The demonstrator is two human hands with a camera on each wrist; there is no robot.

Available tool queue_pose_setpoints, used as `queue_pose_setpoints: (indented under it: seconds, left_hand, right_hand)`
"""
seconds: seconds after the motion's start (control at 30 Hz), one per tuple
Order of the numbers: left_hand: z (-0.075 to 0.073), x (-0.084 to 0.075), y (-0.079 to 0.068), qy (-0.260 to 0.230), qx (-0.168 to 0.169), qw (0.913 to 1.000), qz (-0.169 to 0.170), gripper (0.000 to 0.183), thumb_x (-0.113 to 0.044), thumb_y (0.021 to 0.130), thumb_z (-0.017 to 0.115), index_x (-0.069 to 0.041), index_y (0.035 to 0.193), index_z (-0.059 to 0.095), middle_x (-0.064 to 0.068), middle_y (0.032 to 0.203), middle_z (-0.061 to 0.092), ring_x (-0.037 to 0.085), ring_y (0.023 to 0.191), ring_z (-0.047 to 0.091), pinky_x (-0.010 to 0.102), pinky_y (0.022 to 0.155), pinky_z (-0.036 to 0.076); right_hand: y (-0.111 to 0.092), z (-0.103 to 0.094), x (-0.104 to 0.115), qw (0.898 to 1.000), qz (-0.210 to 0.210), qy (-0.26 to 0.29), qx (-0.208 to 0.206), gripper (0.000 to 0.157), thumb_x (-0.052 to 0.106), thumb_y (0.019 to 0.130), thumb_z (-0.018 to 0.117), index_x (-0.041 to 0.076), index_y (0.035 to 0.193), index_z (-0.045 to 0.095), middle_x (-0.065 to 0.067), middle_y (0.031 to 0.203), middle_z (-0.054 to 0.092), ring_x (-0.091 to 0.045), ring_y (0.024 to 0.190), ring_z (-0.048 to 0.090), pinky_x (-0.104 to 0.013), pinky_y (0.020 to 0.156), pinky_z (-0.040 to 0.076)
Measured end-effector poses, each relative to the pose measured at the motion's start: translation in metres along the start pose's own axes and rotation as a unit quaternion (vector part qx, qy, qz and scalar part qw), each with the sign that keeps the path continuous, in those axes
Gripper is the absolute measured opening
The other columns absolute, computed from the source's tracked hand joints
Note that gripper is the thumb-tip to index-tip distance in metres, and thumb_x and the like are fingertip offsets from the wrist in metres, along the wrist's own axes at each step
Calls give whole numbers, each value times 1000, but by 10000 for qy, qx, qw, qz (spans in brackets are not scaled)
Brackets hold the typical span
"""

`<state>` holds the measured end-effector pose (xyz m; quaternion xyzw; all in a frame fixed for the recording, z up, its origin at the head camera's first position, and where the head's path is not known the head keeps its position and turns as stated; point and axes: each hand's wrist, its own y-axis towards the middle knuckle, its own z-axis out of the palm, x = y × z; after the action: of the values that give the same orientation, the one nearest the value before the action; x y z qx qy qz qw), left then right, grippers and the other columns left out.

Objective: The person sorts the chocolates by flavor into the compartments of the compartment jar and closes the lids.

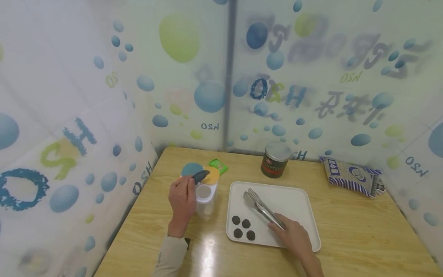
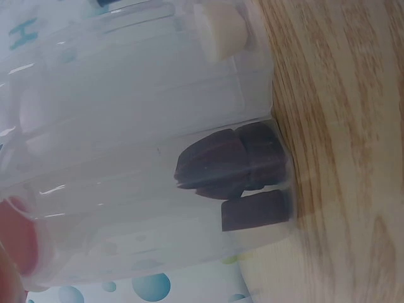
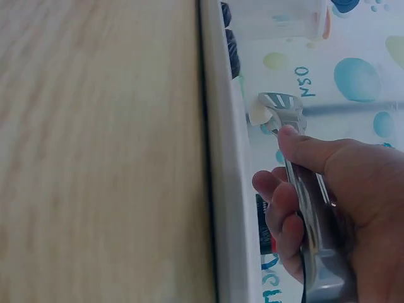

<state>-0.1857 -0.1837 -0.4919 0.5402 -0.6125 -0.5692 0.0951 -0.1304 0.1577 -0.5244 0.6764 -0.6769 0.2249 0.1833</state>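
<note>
My left hand (image 1: 183,197) pinches a small dark lid (image 1: 201,176), tilted up over a clear container (image 1: 206,209) with a round opening on its near side. Teal (image 1: 192,169) and yellow (image 1: 209,176) lids cover other parts of it. Through its wall, the left wrist view shows dark chunks (image 2: 218,163) and a pale piece (image 2: 222,30) at the bottom. My right hand (image 1: 294,235) grips metal tongs (image 1: 264,209) over a white tray (image 1: 294,200). A small pale piece (image 3: 258,115) shows at the tongs' tips. Several dark scalloped pieces (image 1: 246,223) lie in the tray's near left corner.
Behind the tray stands an espresso tin (image 1: 275,159) with a grey lid. A green packet (image 1: 219,166) lies behind the container. At the back right is a striped snack bag (image 1: 353,176). Patterned walls (image 1: 194,130) border the wooden table (image 1: 353,234) at the back and sides.
</note>
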Motion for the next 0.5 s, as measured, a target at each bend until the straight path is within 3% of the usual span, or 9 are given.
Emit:
queue_pose_setpoints:
  seconds: [0.17,0.27,0.5]
  left_hand:
    - [0,0,0,-22,-39,10000,14,14,-6,94,59,2,94,70,18,89,73,37,83,66,52,73,49]
    - [0,0,0,-34,-42,10000,16,14,-6,94,59,2,94,70,18,89,73,38,83,66,52,74,49]
    - [1,1,1,-53,-63,10000,33,14,-6,94,59,2,95,71,18,89,73,37,83,66,52,74,49]
  right_hand:
    - [-1,-8,14,9994,12,332,77,51,50,89,69,20,131,66,-1,83,68,-11,61,52,-27,55,39]
    - [-3,-14,26,9975,-110,691,57,49,51,89,68,24,130,65,5,69,60,-9,51,52,-25,50,41]
    - [-9,-16,59,9890,-649,1290,-318,46,45,88,72,25,128,66,6,65,59,-5,45,50,-23,45,42]
